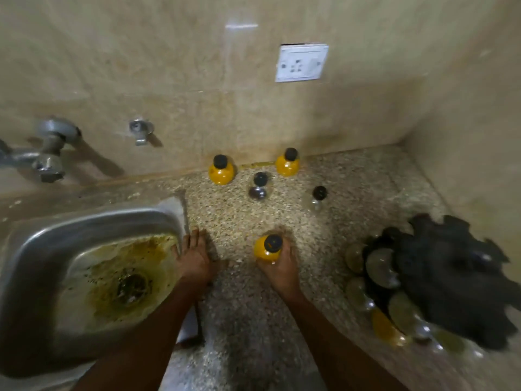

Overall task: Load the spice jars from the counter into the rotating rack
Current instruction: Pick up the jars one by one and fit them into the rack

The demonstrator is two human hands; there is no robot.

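The left hand (194, 259) lies flat, fingers straight, on the speckled counter (352, 193) at the rim of the steel sink (36, 244); the right hand (279, 268) curls its fingers round a yellow spice jar (266, 249) with a black cap, upright near the counter's middle; to the right, the rotating rack (377, 277) is blurred, jars around it; farther back, well apart from both hands, four more jars stand near the wall: two clear (258, 187) (318, 197), two yellow (221, 170) (287, 163).
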